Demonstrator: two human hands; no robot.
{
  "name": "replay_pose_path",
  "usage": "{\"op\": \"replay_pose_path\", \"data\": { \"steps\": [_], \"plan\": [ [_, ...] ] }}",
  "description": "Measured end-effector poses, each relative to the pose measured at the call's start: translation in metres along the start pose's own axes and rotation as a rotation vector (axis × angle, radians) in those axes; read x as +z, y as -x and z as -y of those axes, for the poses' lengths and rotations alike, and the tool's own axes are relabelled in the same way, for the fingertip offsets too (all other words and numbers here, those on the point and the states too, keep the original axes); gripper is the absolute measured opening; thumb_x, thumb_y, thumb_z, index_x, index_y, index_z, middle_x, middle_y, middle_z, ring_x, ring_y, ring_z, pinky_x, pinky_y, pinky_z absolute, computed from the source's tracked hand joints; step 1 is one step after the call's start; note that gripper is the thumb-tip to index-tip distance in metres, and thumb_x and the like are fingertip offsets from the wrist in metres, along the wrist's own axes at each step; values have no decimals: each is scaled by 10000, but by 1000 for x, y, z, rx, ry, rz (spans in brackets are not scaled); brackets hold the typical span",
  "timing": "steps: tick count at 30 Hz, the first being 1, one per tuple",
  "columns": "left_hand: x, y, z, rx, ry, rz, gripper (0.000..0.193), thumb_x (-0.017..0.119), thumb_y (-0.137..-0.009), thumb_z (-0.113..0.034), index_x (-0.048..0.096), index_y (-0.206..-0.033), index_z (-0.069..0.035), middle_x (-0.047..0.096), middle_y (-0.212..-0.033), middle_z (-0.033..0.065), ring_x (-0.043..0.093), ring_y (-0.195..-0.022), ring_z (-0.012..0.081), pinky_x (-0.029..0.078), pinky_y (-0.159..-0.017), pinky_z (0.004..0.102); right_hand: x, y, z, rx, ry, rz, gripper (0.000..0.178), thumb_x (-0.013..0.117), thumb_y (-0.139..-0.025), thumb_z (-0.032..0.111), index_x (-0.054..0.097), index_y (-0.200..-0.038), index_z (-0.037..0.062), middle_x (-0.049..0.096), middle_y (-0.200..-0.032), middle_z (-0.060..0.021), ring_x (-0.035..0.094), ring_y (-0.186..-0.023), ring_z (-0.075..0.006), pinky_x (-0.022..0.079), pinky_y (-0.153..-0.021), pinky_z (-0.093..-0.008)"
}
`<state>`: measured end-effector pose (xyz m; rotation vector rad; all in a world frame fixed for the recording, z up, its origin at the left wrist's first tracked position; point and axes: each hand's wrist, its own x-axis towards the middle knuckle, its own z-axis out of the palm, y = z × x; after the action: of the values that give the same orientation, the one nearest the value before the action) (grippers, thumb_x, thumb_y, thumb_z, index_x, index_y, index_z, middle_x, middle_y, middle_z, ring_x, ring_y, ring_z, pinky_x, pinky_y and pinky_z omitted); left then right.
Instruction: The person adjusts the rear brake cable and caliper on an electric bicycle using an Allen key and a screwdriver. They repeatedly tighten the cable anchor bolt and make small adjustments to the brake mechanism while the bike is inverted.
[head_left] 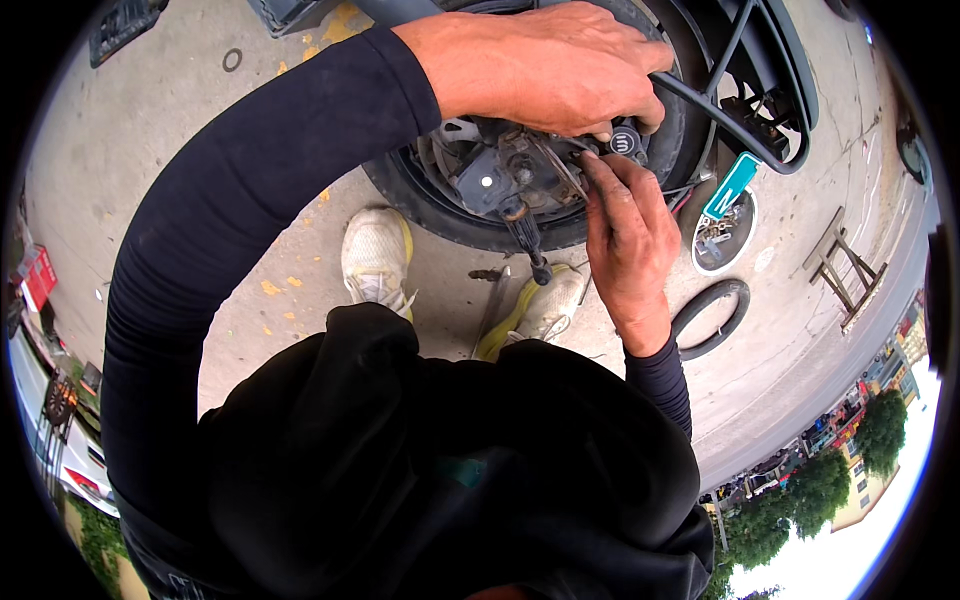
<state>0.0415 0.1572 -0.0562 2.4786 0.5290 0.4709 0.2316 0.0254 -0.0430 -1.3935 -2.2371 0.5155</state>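
A two-wheeler's wheel with a black tyre (470, 232) lies in front of me, with a dusty mechanical unit (490, 182) at its hub. My left hand (550, 68) reaches across the top of the wheel, its fingers bent down beside a black frame tube (725, 122). Its thumb and fingertips close near a round black cap (625, 141); anything between them is hidden. From the right, my right hand (630, 225) brings its thumb and fingers together by the hub. What they pinch is too small to make out. A short dark rod-like part (526, 238) points from the unit toward me.
Right of the wheel, a white-rimmed bowl (722, 240) holds small metal parts, under a green plate (733, 186). A black rubber ring (711, 318) lies nearby on concrete. Farther right stands a low frame (845, 272). My shoes (377, 255) are close to the tyre.
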Motion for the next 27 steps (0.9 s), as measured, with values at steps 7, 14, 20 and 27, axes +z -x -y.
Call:
{"op": "replay_pose_path", "data": {
  "steps": [7,14,20,27],
  "plan": [
    [-5,-4,-1,-30,-3,85,189,661,-862,-169,721,-1029,-102,548,-1006,155,587,-997,329,440,-816,445,-3,-4,1,38,-18,23,318,762,-827,-39,756,-1125,72,705,-1013,-87,697,-841,-265,551,-725,-346],
    [-7,-5,-1,-31,-29,105,189,669,-865,-189,715,-1029,-106,548,-1005,150,587,-992,318,434,-797,431,2,-3,1,26,33,-18,283,793,-815,-6,761,-1083,79,710,-1002,-65,704,-822,-258,556,-704,-348],
    [-8,-4,-3,-17,-9,88,182,673,-861,-179,708,-1022,-102,544,-1009,154,581,-1001,322,428,-802,439,3,-2,1,35,56,-45,267,821,-801,24,756,-1053,79,712,-987,-62,705,-813,-261,555,-692,-341],
    [-7,-3,-2,-12,12,62,164,674,-856,-171,695,-994,-84,549,-1021,162,583,-1010,331,430,-813,445,-12,-11,1,189,-169,96,333,784,-838,28,709,-1159,69,659,-1034,-94,695,-822,-260,566,-697,-368]
  ]
}}
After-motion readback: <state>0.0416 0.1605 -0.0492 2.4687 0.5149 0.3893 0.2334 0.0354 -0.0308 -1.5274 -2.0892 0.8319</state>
